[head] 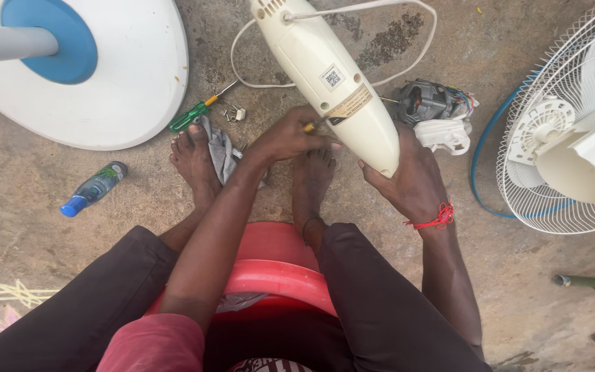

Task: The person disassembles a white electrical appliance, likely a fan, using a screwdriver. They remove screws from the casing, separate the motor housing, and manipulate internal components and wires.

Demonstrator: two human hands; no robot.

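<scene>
The left hand [290, 138] has its fingers curled tight round a small yellow-handled tool [309, 127], its tip set against the cream housing [332, 83]. The right hand [404, 182] is wrapped closed round the housing's near end, holding it tilted above the bare feet [311, 179]. A white cord [352, 14] loops from the housing's far end. Just right lies a motor [425, 103]; farther right, a fan grille [566, 138]. To the left lie a green screwdriver [191, 117], a grey rag [223, 151], the fan base [125, 76] and a bottle [94, 187].

Concrete floor [49, 262]: bottle [94, 188], screwdriver [191, 116], perhaps screws [234, 114].
</scene>
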